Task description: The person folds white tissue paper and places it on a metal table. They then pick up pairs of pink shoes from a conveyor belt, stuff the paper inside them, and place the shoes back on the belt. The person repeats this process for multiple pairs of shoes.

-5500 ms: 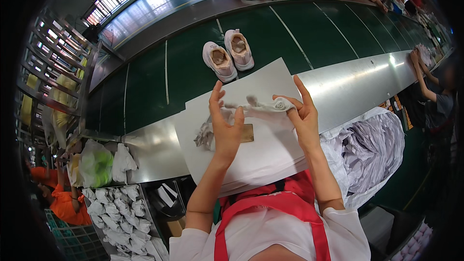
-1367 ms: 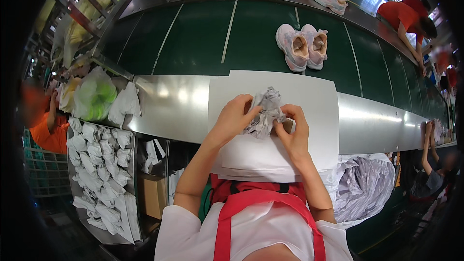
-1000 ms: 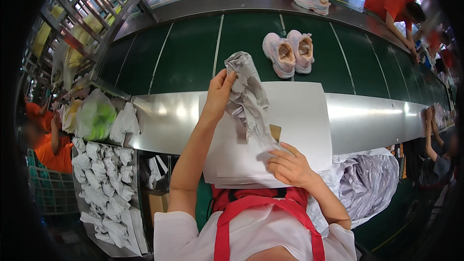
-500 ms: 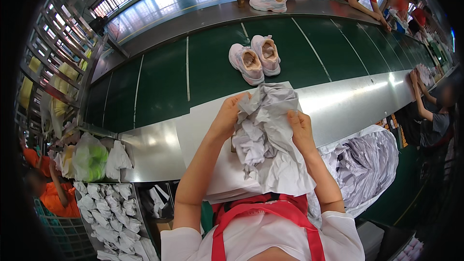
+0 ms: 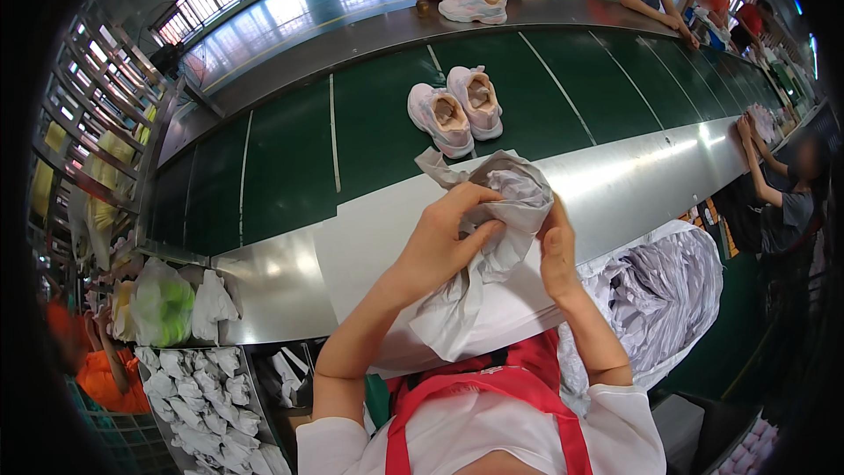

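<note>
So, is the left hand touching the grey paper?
Touching. The head view shows the left hand with its thumb and fingers pressed on the grey paper, no gap between.

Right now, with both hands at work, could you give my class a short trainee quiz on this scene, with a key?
1. True or false: the pair of pale shoes stands on the green surface.
2. Multiple choice: what is the left hand holding?
A) a shoe
B) crumpled paper
C) a hammer
3. Fill in the blank: the large heap of grey-white sheets lies off to the person's ____ side.

Key: 1. True. 2. B. 3. Right.
</note>
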### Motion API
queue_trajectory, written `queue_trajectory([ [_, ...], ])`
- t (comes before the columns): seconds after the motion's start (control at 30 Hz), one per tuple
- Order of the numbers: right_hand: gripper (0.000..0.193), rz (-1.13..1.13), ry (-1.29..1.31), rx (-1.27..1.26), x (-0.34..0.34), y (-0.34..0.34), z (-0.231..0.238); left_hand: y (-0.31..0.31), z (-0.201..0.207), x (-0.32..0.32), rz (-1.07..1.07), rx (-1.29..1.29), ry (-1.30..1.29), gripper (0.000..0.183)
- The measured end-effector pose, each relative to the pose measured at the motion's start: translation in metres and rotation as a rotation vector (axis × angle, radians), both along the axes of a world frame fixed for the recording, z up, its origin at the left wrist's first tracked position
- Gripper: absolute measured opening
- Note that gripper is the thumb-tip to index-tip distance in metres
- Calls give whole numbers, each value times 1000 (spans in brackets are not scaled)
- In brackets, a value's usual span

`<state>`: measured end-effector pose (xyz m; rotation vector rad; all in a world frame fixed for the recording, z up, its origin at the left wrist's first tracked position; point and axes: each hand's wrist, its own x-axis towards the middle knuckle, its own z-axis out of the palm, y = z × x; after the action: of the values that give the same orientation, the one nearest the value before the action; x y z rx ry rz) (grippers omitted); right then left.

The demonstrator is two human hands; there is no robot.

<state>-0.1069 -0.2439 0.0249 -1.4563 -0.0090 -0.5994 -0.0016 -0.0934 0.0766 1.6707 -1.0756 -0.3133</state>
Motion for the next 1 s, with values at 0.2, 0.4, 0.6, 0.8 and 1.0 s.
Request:
queue_trajectory([
  [0.2,65,123,-254,-831,16,-58,44,9,9,7,-242,37,174,25],
  [0.4,27,-81,140,-817,-5,-46,52,29,30,17,55,-82,-185,32],
  [0.6,20,-265,12,-818,-13,-34,47,27,46,-26,416,-198,-873,37],
  [0.8,28,-224,-215,-618,-43,-18,48,-19,36,-40,-79,299,-883,56],
  [1.0,27,-620,21,-410,-125,-62,-4,-46,54,-40,-352,331,-303,37],
])
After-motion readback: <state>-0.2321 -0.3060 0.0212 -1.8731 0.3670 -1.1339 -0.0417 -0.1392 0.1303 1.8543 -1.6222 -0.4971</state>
